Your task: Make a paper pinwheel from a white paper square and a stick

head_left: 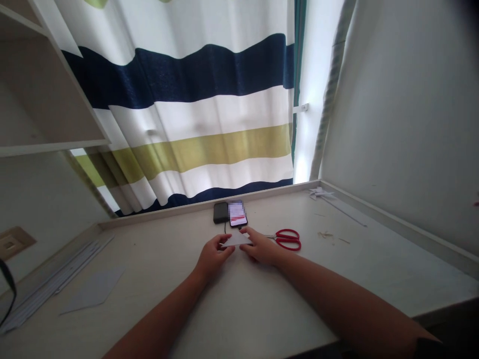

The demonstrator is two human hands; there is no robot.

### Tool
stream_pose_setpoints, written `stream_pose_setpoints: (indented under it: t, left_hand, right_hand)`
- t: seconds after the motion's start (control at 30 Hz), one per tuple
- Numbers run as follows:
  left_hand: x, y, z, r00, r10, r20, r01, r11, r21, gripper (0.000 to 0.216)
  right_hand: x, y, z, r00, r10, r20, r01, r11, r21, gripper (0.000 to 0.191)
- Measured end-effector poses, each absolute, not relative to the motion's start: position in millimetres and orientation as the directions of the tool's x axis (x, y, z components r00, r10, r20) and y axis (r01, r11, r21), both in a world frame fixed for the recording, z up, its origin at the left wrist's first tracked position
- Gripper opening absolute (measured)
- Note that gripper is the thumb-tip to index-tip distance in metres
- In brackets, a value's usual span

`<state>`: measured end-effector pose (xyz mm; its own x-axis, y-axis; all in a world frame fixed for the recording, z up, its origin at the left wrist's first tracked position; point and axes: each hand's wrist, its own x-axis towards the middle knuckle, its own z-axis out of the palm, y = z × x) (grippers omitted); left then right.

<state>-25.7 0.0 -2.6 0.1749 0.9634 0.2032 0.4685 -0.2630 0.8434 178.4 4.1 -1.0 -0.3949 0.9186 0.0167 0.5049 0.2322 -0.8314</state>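
A small folded piece of white paper (236, 240) lies on the pale desk (239, 304), held between both hands. My left hand (211, 257) pinches its left side with curled fingers. My right hand (262, 248) presses on its right edge, fingers bent over the paper. Just behind the paper a phone (237, 213) lies with its screen lit, beside a dark power bank (220, 212) joined to it by a cable.
Red-handled scissors (287, 239) lie right of my right hand. A grey paper sheet (94, 290) and long paper strips (56, 281) lie at the left. Paper scraps (325, 193) sit at the far right corner. A striped curtain (194, 109) hangs behind.
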Motion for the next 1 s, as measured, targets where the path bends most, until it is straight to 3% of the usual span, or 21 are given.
stream_pose_setpoints:
  t: [0.23,0.43,1.0]
  left_hand:
    - [-38.0,0.7,-4.6,0.209,0.964,0.167,0.454,-0.247,0.856,0.049]
    - [-40.3,-1.7,-8.1,0.260,0.956,0.133,0.408,-0.234,0.883,0.043]
    - [-42.8,-3.0,-7.2,0.175,0.954,0.241,0.292,-0.285,0.913,0.024]
  right_hand:
    - [178.2,6.3,-5.1,-0.371,0.909,0.191,0.475,0.362,-0.802,0.046]
    - [178.9,7.5,-4.7,-0.382,0.872,0.306,0.437,0.462,-0.771,0.016]
    - [186.3,5.9,-9.5,-0.341,0.911,0.233,0.389,0.362,-0.847,0.030]
